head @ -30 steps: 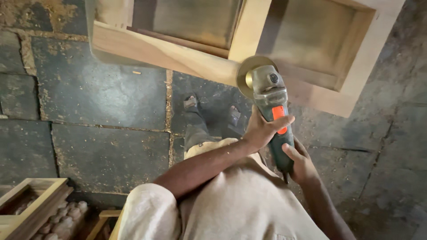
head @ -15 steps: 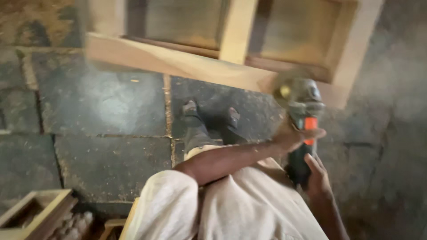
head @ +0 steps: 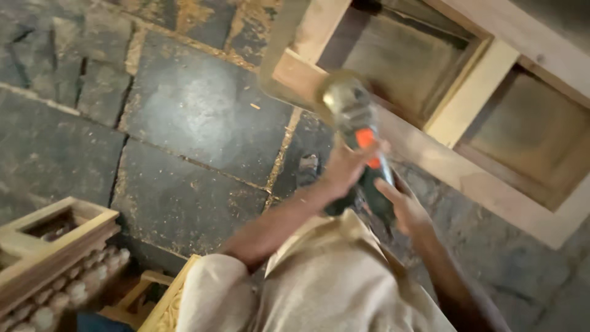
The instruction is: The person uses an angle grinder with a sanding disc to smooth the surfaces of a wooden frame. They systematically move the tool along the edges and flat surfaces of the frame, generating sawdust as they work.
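Observation:
Both hands hold a dark green angle grinder (head: 359, 141) with an orange switch. My left hand (head: 345, 166) wraps the body near the switch. At the rear handle, my right hand (head: 402, 206) grips it. The grinder's round disc (head: 335, 92) rests against the lower rail of a pale wooden panelled door (head: 430, 154) lying raised above the floor. The picture is blurred by motion.
Dark stone slabs with sawdust in the joints cover the floor (head: 184, 123). My foot (head: 307, 167) shows under the door's edge. A carved wooden frame (head: 55, 246) stands at the lower left, with more carved wood (head: 163, 304) by my knee.
The grinder has slid left along the door's lower rail toward its corner. My view has swung and tilted, so the door now lies diagonally at the upper right.

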